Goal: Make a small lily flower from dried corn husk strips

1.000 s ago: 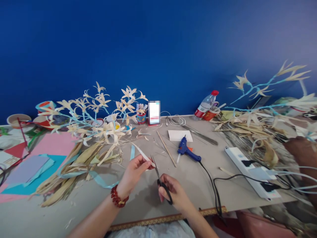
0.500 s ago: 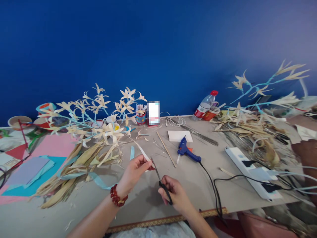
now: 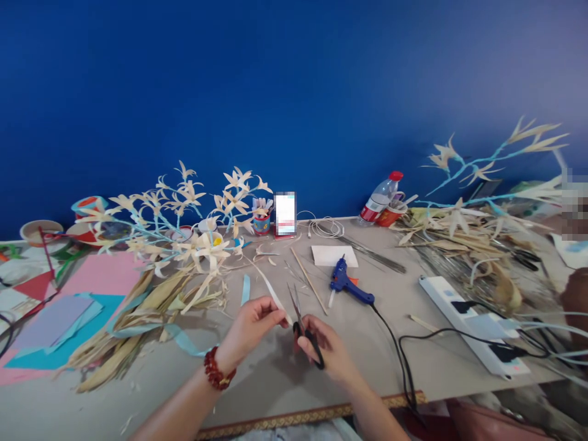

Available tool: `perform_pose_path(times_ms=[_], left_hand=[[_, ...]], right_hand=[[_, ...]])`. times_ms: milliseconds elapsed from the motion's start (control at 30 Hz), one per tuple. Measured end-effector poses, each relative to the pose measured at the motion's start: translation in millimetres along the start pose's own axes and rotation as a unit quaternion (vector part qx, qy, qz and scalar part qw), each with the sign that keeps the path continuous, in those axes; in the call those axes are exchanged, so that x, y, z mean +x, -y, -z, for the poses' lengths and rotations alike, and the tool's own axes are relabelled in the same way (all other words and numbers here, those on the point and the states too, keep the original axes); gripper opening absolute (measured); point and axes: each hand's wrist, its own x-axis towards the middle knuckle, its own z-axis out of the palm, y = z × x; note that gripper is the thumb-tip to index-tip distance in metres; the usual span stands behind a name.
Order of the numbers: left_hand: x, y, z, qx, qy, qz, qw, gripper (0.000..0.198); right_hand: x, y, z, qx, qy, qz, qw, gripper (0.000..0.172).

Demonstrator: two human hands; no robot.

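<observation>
Between thumb and fingers, my left hand (image 3: pixel 252 324) pinches a pale strip (image 3: pixel 272 288), which looks like corn husk and points up and away. My right hand (image 3: pixel 324 348) grips black-handled scissors (image 3: pixel 298 312). Their blades are slightly parted and point away from me, just right of the strip and apart from it. A short light-blue strip (image 3: pixel 245 289) lies on the table beyond my left hand. Dried husks (image 3: pixel 124 331) with a light-blue ribbon (image 3: pixel 184 340) lie to the left. Pale husk flowers (image 3: pixel 181 196) on blue stems stand behind them.
A blue glue gun (image 3: pixel 346 282) lies right of centre, its cord running to a white power strip (image 3: pixel 473 331). A thin stick (image 3: pixel 310 282), wires (image 3: pixel 376 252) and a tilted bottle (image 3: pixel 380 199) are farther back. Coloured paper (image 3: pixel 55 321) lies left. Another person's arm (image 3: pixel 576 300) shows at the right edge.
The scissors have moved off the strip and their blades have parted. My left hand has shifted slightly right and toward me with the strip. The other person's arm has moved right.
</observation>
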Motion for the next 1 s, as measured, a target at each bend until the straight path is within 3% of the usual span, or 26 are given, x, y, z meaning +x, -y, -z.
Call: perform_pose_path(times_ms=[167,300,533,1000], left_hand=[[-1.7,-0.1,1.1,0.106,-0.002,-0.053,0.993,0.027],[-2.0,-1.3,5.7,0.148,-0.003,-0.052,0.988,0.027],[0.1,-11.4,11.8,0.204,0.017,-0.050,0.978,0.024],[0.6,-14.3,12.2,0.204,0.028,-0.031,0.978,0.024]], right_hand=[[2.8,3.3,3.4,-0.013,0.052,-0.033,0.998,0.050],[-2.7,3.7,5.5,-0.012,0.079,-0.062,0.995,0.051],[-3.9,4.1,5.3,-0.029,0.072,-0.081,0.994,0.053],[-6.1,0.7,1.8,-0.023,0.056,-0.080,0.995,0.054]])
